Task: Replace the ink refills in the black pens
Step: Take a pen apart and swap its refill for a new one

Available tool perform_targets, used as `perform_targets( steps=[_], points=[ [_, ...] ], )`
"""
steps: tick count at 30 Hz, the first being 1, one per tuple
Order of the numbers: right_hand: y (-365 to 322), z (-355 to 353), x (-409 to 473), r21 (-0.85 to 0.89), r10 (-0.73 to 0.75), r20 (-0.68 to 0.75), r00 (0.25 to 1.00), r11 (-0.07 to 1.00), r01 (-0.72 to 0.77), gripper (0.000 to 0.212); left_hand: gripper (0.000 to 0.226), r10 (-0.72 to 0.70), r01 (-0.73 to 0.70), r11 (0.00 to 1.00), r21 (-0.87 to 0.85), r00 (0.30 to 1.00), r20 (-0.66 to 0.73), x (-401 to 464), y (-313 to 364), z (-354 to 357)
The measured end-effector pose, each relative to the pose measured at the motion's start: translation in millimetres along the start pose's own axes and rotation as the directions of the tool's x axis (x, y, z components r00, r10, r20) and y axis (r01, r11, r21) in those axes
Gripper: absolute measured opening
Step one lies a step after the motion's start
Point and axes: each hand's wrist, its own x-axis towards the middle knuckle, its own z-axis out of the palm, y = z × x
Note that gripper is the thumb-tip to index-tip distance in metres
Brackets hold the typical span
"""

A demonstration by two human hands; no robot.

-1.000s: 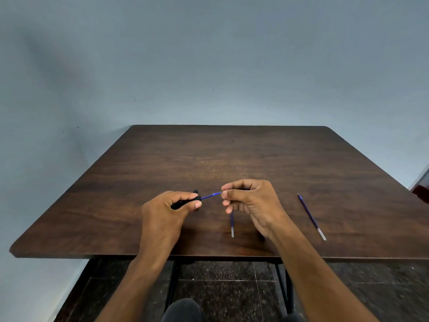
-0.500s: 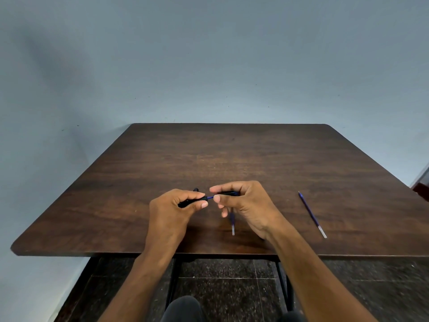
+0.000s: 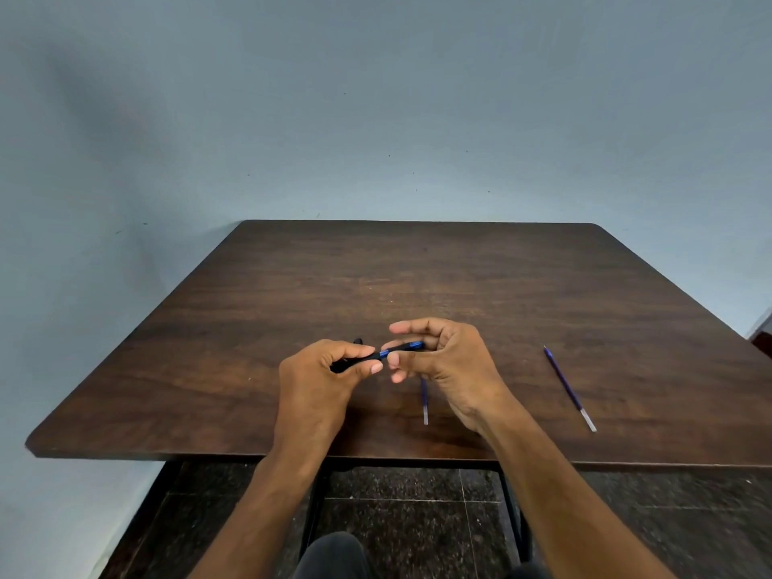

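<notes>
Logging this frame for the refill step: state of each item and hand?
Pen: held off the table between both hands, a blue band showing at its middle.
Left hand: grips the pen's black end.
Right hand: fingertips pinch the other end.
Near refill: lying on the table, partly hidden by the right hand.
Far refill: lying loose, untouched.

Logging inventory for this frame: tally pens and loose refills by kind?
Black plastic pen with blue bands, held in both hands: 1
Loose thin blue ink refills on the brown wooden table: 2
Total: 3
</notes>
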Motion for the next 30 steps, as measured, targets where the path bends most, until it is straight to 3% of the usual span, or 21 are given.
perform_targets(
  steps=[23,30],
  points=[
    [-2.2,0.2,1.4,-0.058,-0.013,-0.01,1.0,0.998,0.012,0.021,0.023,-0.002,0.002,1.0,-0.013,1.0,0.001,-1.4,5.2,1.6],
    [-3.1,2.7,2.6,-0.046,-0.006,-0.023,1.0,0.999,0.005,0.019,0.022,0.03,-0.031,0.999,-0.019,0.998,-0.061,-2.5,4.8,3.6]
  ],
)
